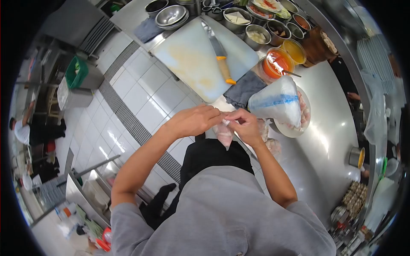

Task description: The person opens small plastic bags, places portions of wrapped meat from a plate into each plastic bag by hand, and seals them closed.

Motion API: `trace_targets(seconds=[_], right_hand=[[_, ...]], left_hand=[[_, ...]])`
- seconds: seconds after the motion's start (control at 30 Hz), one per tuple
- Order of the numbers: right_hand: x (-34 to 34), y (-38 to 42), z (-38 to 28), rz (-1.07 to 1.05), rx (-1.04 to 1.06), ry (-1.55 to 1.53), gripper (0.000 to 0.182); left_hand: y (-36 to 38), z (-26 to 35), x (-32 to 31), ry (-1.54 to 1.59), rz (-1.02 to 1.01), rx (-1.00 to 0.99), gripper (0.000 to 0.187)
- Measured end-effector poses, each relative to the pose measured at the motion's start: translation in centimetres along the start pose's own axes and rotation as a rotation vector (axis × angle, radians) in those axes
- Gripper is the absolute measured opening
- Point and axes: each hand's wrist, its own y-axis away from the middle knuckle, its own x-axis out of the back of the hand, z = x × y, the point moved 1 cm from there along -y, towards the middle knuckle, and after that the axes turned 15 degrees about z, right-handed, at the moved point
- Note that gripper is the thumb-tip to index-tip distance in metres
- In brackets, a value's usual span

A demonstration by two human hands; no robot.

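Note:
A small clear plastic bag (224, 135) of pale pink meat hangs in front of my waist, its pointed bottom down. My left hand (194, 121) pinches the gathered neck of the bag from the left. From the other side my right hand (245, 125) grips the same neck, the fingertips of both hands close together. Other filled bags (273, 146) lie on the steel counter just right of my right hand. Beyond them, a stack of clear plastic bags with a blue print (274, 102) partly covers a white plate (304, 128) of raw meat pieces.
A knife with a yellow-orange handle (222, 68) lies on a white cutting board (183, 59). A dark cloth (245, 88) lies beside it, near a container of orange sauce (276, 63). Several steel bowls (257, 35) stand behind. Another person (32, 130) is at far left.

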Motion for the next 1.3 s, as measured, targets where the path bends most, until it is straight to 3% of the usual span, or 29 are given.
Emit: trace_targets(seconds=[0.07,0.13,0.3,0.37,0.4,0.57,0.67,0.73,0.83,0.9,1.1,1.23,1.3], right_hand=[[-0.5,-0.4,-0.9,0.000,-0.041,-0.058,0.012],[-1.2,-1.2,-3.1,-0.083,-0.262,-0.111,0.014],[-4.2,-3.4,-3.0,0.135,-0.229,-0.069,0.015],[-5.0,-5.7,-1.7,0.267,0.236,0.022,0.013],[-5.1,-6.6,-2.7,0.278,0.263,0.237,0.013],[-6.9,-11.1,3.2,0.255,0.241,0.359,0.016],[-7.5,-12.7,8.3,0.254,0.109,0.181,0.017],[-7.5,-13.4,9.0,0.340,0.014,0.230,0.018],[-7.2,-14.1,9.2,0.309,0.043,0.254,0.022],[-7.1,-14.4,8.8,0.273,0.115,0.287,0.021],[-7.7,-14.4,8.0,0.309,0.201,0.390,0.020],[-8.8,-14.9,7.9,0.453,0.181,0.326,0.017],[-9.3,-15.1,7.4,0.465,0.159,0.339,0.017]], left_hand=[[-0.7,-0.7,1.4,0.017,-0.054,-0.101,0.032],[-1.2,-1.2,2.4,0.229,-0.028,0.014,0.029],[-2.8,-4.1,4.3,0.357,0.051,0.056,0.024],[-3.5,-6.2,4.8,0.343,0.061,0.059,0.024],[-3.8,-7.3,5.0,0.319,0.055,0.081,0.023],[-4.6,-13.6,2.6,0.186,0.005,0.232,0.018],[-3.5,-17.0,-1.0,0.155,-0.019,0.262,0.022],[-4.1,-18.0,-1.5,0.139,-0.019,0.292,0.026],[-4.5,-19.1,-2.0,0.101,-0.005,0.292,0.024],[-5.0,-19.8,-1.8,0.083,-0.026,0.134,0.020],[-7.1,-20.1,-1.2,-0.023,-0.090,-0.030,0.015],[-8.2,-19.8,-0.1,-0.053,-0.101,-0.048,0.017],[-8.2,-19.3,1.0,-0.018,-0.044,0.076,0.017]])
